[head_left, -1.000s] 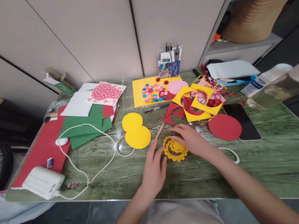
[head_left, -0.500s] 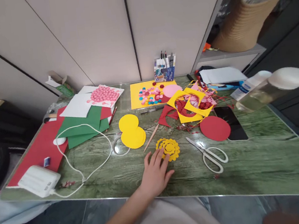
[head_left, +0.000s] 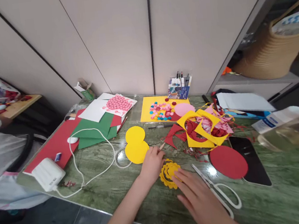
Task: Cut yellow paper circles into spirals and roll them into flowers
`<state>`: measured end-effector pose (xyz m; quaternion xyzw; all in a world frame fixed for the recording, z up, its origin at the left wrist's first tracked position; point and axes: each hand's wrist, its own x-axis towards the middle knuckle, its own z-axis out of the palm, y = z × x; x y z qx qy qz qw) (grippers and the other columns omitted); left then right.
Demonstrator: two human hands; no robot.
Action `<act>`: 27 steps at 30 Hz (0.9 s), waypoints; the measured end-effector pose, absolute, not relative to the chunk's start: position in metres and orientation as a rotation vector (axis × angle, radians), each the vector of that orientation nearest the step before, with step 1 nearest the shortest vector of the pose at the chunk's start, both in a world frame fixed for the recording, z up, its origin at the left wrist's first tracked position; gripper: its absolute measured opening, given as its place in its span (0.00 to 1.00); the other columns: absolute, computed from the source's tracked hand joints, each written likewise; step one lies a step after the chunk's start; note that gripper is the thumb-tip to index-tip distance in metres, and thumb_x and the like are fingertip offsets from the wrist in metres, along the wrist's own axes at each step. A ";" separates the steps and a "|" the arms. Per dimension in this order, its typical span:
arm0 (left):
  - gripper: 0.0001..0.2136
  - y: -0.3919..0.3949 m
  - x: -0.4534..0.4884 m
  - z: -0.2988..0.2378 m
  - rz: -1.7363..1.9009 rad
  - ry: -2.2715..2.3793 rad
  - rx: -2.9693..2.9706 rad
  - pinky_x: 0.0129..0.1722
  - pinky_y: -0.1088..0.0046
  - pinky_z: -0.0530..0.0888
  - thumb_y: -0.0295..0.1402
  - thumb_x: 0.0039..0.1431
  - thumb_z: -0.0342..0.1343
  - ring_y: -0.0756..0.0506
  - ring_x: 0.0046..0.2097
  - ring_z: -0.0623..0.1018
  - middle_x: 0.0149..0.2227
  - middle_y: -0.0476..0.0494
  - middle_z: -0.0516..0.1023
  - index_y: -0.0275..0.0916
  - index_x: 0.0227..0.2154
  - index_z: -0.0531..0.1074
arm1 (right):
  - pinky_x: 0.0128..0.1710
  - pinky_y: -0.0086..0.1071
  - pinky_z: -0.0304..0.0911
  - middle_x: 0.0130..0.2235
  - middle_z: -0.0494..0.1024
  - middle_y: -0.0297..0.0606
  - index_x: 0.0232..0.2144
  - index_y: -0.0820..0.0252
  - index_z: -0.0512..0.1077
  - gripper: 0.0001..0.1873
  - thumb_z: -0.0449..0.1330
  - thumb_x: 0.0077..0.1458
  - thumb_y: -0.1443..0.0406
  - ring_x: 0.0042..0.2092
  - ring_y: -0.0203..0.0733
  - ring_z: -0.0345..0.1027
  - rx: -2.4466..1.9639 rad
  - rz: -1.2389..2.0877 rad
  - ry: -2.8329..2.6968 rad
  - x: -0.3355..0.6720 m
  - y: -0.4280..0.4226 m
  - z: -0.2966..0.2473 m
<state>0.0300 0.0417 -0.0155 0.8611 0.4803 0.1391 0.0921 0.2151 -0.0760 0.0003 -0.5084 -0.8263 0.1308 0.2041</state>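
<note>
A yellow scalloped paper flower (head_left: 168,173) lies on the green table (head_left: 279,190). My left hand (head_left: 152,163) rests just left of it, fingers curled over a thin wooden stick (head_left: 161,146) whose tip pokes out above the hand. Whether the fingers grip the stick stays unclear. My right hand (head_left: 201,198) lies flat below the flower with fingers stretched out, fingertips touching the flower's right edge. White-handled scissors (head_left: 217,190) lie right beside my right hand.
Two yellow paper circles (head_left: 136,145), a red circle (head_left: 228,161) and a dark phone (head_left: 249,159) lie nearby. Yellow and red paper scraps (head_left: 203,128) sit behind. At left are green and red sheets (head_left: 94,128) and a white power bank (head_left: 48,173) with cable. A bottle (head_left: 291,132) lies at right.
My right hand has come back into view and landed beside the flower. My left hand shifted up and left onto the stick. The camera view turned left.
</note>
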 end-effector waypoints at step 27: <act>0.28 -0.025 0.008 -0.023 0.256 1.038 2.714 0.59 0.56 0.58 0.46 0.62 0.43 0.39 0.63 0.58 0.62 0.37 0.59 0.33 0.60 0.55 | 0.58 0.59 0.41 0.60 0.63 0.42 0.58 0.55 0.60 0.25 0.52 0.57 0.66 0.60 0.55 0.54 -1.664 0.363 -2.270 0.168 -0.083 -0.049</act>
